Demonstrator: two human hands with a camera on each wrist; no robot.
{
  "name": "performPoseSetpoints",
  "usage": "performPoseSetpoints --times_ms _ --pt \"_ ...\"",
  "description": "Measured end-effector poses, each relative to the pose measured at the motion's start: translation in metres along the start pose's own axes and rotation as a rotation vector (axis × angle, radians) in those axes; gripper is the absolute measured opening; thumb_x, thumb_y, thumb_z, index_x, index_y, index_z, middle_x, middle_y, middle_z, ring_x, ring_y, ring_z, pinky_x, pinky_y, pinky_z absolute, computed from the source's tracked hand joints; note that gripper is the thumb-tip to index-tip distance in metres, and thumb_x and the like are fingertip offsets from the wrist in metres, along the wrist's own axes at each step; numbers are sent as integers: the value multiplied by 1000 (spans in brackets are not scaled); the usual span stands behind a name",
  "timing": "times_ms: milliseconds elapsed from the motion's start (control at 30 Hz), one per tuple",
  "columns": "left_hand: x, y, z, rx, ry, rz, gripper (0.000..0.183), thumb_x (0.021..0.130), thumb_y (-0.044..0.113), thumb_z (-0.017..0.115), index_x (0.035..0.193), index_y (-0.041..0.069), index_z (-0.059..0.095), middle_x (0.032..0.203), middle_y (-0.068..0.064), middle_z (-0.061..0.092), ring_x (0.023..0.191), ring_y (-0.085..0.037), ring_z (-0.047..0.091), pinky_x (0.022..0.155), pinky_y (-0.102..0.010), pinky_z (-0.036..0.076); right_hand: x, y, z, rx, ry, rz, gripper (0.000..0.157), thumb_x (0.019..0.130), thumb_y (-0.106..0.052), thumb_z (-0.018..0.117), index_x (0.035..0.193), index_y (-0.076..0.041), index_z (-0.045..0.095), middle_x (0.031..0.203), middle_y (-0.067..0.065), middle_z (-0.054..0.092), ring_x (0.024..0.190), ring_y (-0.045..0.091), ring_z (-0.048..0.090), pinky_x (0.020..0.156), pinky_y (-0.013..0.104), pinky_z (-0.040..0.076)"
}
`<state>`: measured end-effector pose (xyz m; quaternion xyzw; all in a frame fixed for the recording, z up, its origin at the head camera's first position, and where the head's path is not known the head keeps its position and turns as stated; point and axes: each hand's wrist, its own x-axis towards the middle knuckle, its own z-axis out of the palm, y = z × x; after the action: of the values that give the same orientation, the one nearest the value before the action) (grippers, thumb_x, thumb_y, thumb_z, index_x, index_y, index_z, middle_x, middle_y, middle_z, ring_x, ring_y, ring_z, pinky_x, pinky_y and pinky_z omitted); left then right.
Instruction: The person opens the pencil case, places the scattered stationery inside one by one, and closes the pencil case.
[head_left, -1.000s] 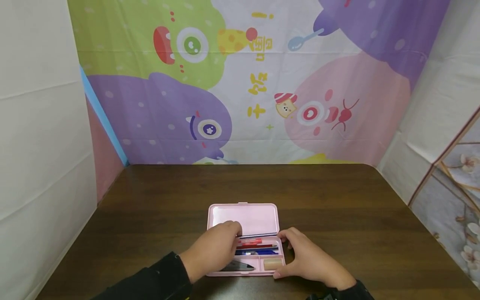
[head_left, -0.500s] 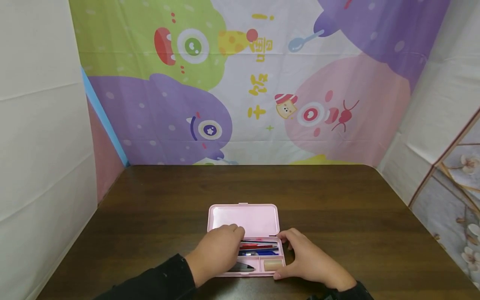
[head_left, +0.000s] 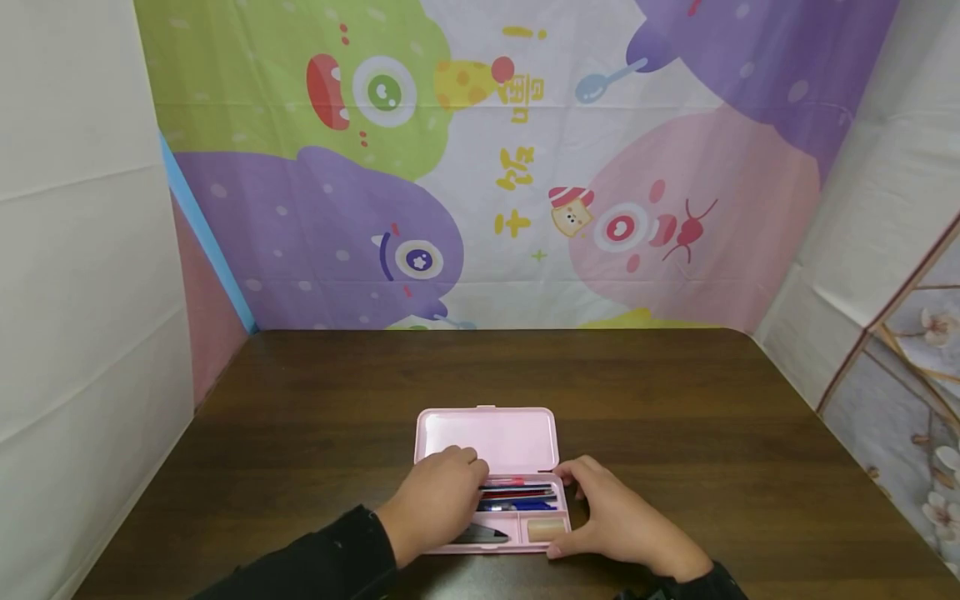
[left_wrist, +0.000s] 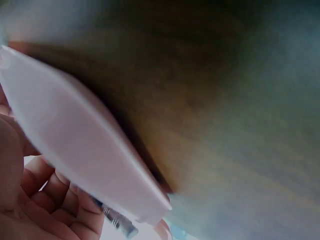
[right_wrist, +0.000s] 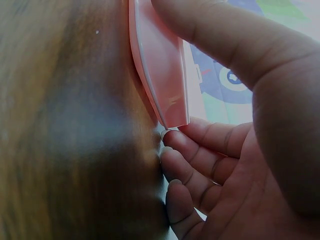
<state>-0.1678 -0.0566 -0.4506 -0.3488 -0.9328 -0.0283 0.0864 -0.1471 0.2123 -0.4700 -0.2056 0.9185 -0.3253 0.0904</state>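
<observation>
A pink pencil case (head_left: 487,437) lies unfolded on the dark wooden table, its lid laid back. Several pens and pencils (head_left: 517,504) fill its upper compartment. Below them are a grey pointed pen-like item (head_left: 483,533) and a tan block (head_left: 546,529) in its own compartment. My left hand (head_left: 441,500) covers the left part of the case, its fingers curled at the end of a dark striped pencil (head_left: 517,486); the fingertips are hidden from above. In the left wrist view a silver-ended stick (left_wrist: 117,222) shows beside the fingers. My right hand (head_left: 618,515) grips the case's right end between thumb and fingers.
Brown table (head_left: 300,392) surrounds the case. A cartoon-printed cloth (head_left: 517,292) hangs behind the table, with a pale cloth (head_left: 90,250) at the left and a flower-printed one (head_left: 922,375) at the right.
My left hand has moved slightly right and toward me, lowering the striped pencil from the hinge edge into the upper compartment. The right hand stays at the case's right end.
</observation>
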Motion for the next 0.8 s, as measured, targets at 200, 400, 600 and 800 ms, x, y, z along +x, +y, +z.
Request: performPoseSetpoints --times_ms 200,400,600,800 --pt "2 1 2 4 -41 9 12 87 30 71 90 18 68 79 8 59 75 -10 53 73 -29 50 0 0 0 -4 8 -3 90 61 -66 80 127 -14 51 113 -4 49 101 16 49 86 38 48" --pt "0 1 -3 -24 -72 32 6 88 25 68 91 20 70 80 8 61 73 -8 53 73 -28 51 0 0 0 -3 -1 2 89 61 -66 80 128 -14 51 114 -5 49 101 16 49 85 38 48" --pt "0 0 -6 -56 -101 47 10 89 21 66 97 24 72 82 9 62 74 -8 54 73 -29 51 0 0 0 2 -13 16 90 61 -66 80 128 -14 50 114 -4 49 101 16 48 86 39 48" --pt "0 1 -5 -51 -103 26 9 89 19 66 95 22 71 81 9 63 74 -8 55 72 -30 52 0 -1 -1 11 -18 35 90 61 -65 81 128 -13 51 114 -3 49 100 17 48 86 41 47"
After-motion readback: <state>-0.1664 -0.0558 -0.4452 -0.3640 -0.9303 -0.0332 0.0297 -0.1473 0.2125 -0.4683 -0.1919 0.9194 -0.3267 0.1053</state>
